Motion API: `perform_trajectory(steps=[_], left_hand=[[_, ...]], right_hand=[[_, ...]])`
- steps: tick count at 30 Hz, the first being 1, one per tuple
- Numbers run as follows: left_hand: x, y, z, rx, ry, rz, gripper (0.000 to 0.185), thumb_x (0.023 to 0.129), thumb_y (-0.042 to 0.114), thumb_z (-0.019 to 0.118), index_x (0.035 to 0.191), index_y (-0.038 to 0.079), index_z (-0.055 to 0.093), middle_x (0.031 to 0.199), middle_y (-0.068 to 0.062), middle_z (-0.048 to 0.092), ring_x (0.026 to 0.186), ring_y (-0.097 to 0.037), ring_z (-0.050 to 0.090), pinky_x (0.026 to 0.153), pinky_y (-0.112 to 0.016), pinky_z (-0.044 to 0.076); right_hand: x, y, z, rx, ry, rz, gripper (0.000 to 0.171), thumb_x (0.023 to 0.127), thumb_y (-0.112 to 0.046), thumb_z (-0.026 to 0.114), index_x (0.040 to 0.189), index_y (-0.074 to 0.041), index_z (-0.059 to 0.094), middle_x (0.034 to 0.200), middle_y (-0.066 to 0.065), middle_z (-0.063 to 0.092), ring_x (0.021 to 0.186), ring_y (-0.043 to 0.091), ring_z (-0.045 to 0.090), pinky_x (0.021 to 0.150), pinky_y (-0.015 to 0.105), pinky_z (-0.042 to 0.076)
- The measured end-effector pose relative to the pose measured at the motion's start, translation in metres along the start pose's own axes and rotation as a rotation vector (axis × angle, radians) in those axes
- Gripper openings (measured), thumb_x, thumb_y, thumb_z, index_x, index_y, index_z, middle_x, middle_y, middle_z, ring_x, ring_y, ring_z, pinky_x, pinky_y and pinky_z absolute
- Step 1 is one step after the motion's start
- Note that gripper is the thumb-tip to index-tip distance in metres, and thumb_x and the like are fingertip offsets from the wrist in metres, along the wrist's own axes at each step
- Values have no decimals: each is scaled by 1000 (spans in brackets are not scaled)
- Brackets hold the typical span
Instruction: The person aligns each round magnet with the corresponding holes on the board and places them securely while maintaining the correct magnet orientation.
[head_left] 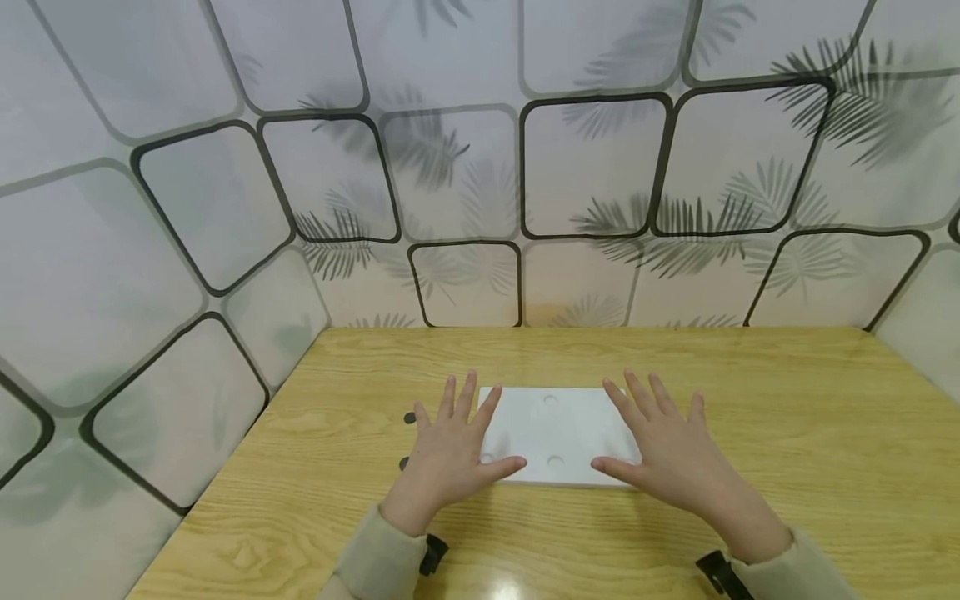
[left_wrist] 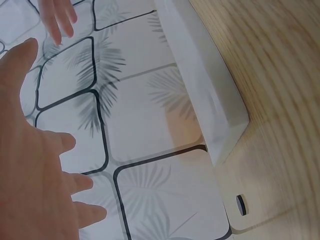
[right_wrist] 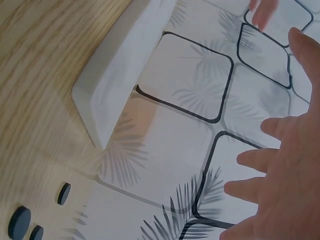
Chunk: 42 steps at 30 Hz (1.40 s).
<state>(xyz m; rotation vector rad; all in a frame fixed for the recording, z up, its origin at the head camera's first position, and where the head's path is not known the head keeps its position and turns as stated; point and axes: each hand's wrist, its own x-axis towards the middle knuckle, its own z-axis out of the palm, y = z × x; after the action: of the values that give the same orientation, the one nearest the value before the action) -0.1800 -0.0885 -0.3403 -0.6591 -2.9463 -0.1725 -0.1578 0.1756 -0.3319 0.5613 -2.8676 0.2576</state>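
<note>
- a patterned wall (head_left: pixel 187 217) of rounded squares and palm-leaf prints stands at the left and runs on behind the tabletop (head_left: pixel 787 433).
- two small dark discs (head_left: pixel 408 417) lie on the wood just left of the left hand.
- the left hand (head_left: pixel 450 454) is spread flat, fingers straight and apart; it grips nothing, and its thumb and fingertips overlap the board's left edge.
- the white board (head_left: pixel 558 433) lies flat near the middle of the tabletop, between the two hands; shallow round dimples show on its top.
- the right hand (head_left: pixel 663 450) is likewise spread, fingers straight, holding nothing, over the board's right edge.
- whether the palms press on the board or hover above it cannot be told.
- beige sleeves (head_left: pixel 378 558) cover both wrists, each with a black strap.
</note>
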Motion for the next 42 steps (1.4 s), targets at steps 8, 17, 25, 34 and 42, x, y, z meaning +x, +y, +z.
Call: perform_trajectory(steps=[8,17,25,34,42], left_hand=[[0,0,0,-24,21,13,84,77,70,37,143,22,15,147,-12,5,132,-32,-3,92,-70,9],[0,-1,1,-9,51,32,82,79,71,29,143,22,15,146,-12,7,132,-30,2,94,-66,14],[1,0,1,-8,81,44,76,83,65,35,142,20,19,146,-13,11,132,-30,10,94,-64,20],[2,-1,1,-5,87,57,72,83,64,35,140,20,29,143,-12,22,130,-30,20,94,-61,25],[1,-1,1,-16,75,75,68,83,61,40,135,18,38,138,-12,33,126,-29,29,94,-57,29]], right_hand=[[0,-1,0,8,29,-10,88,76,-66,47,140,-11,25,141,21,22,126,44,16,87,73,10],[2,-1,0,2,70,-24,83,78,-64,48,138,-9,30,139,21,28,124,42,23,89,69,16],[2,-1,0,-2,123,-42,77,78,-59,53,133,-7,39,134,21,35,121,41,30,89,67,21],[2,-1,0,-12,154,-52,71,78,-53,57,129,-5,43,129,20,42,116,41,37,88,66,26],[3,-1,2,-14,184,-66,62,79,-45,60,124,-3,49,124,20,47,109,40,43,87,60,32]])
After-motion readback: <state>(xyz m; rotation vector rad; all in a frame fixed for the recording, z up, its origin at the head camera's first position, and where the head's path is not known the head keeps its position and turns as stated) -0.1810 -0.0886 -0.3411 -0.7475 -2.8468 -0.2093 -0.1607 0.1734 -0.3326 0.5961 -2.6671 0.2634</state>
